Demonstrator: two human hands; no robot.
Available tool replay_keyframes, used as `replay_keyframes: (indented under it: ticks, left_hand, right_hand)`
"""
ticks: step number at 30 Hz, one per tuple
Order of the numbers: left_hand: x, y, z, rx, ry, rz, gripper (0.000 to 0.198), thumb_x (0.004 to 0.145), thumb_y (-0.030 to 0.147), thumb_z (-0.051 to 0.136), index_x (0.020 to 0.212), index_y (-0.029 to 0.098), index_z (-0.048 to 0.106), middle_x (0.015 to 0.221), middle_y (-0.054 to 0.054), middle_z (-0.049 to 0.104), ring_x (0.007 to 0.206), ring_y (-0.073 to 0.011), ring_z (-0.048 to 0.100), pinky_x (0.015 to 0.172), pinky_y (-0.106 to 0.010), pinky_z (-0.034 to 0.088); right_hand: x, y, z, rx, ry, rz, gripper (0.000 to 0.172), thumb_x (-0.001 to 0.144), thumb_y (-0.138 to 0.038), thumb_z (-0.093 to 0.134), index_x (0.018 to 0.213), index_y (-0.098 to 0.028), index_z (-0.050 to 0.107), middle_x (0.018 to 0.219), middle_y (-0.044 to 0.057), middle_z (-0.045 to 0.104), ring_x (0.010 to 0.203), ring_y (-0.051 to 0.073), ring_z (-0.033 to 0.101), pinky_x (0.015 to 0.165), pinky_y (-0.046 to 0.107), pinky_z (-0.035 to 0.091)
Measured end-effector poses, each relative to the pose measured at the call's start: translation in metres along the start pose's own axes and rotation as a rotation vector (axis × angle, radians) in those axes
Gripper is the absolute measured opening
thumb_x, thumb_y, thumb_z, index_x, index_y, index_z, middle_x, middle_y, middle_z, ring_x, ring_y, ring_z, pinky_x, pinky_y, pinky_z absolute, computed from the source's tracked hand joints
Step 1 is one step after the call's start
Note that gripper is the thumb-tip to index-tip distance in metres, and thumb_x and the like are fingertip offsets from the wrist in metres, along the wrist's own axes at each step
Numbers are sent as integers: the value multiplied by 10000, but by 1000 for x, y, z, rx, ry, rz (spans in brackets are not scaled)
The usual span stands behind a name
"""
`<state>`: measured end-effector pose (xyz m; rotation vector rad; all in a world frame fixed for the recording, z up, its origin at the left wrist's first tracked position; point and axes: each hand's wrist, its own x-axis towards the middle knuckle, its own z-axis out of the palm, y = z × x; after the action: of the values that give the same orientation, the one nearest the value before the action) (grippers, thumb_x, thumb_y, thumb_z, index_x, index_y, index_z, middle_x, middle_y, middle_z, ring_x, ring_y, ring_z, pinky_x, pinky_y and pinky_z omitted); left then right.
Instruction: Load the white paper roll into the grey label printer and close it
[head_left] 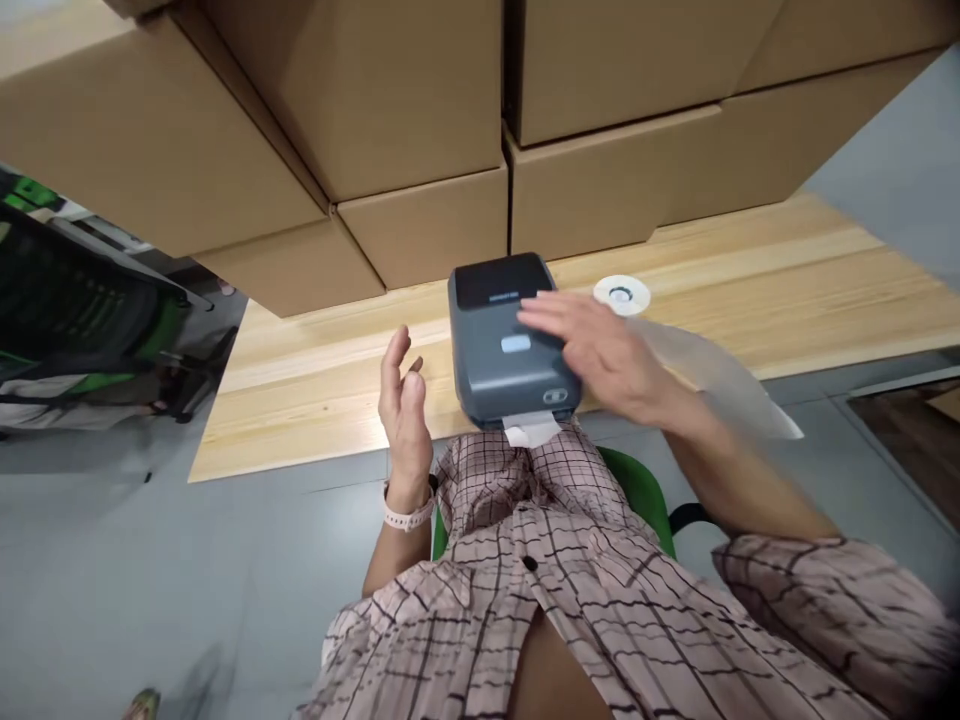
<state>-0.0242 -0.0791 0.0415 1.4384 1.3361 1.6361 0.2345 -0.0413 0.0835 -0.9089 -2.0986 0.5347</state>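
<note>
A dark grey label printer [495, 355] stands near the front edge of the wooden table, its lid down. A strip of white paper [532, 430] sticks out of its front. Over the printer's right side lies my right hand [600, 350], flat with fingers stretched out and nothing held. My left hand [405, 400] is raised just left of the printer, fingers apart, not touching it. Behind my right hand is a white roll of labels [622, 295]. Translucent sheet material [712, 375] lies beside my right forearm and hangs past the table edge.
Stacked cardboard boxes [435, 225] line the back of the wooden table [300, 390]. A dark chair with green parts [75, 300] stands at the left. Under me is a green seat [641, 490]. Part of a shoe [142, 704] shows at the lower left.
</note>
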Motion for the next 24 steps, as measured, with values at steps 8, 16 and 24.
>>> replay_keyframes:
  ticks: [8, 16, 24]
  left_hand:
    - [-11, 3, 33, 262, -302, 281, 466, 1074, 400, 507, 1517, 283, 590, 1639, -71, 552, 1630, -292, 353, 1354, -567, 232]
    - [-16, -27, 38, 446, -216, 527, 523, 1088, 314, 434, 1603, 229, 467, 1629, -128, 556, 1640, -281, 337, 1349, -567, 206]
    - [-69, -28, 20, 346, 67, 345, 435, 1057, 397, 489, 1431, 233, 638, 1446, -110, 693, 1404, -279, 599, 1164, -504, 472]
  right_hand:
    - [-37, 7, 54, -101, 213, 13, 504, 1119, -368, 298, 1418, -231, 679, 1506, 83, 668, 1532, 267, 495, 1278, 555, 374]
    - [-45, 18, 75, -34, 416, -75, 409, 1094, -290, 405, 1363, -317, 711, 1460, 15, 703, 1477, 271, 559, 1252, 557, 416]
    - [-42, 21, 69, -43, 364, -67, 447, 1116, -360, 347, 1413, -330, 678, 1451, 14, 709, 1465, 261, 569, 1238, 557, 430]
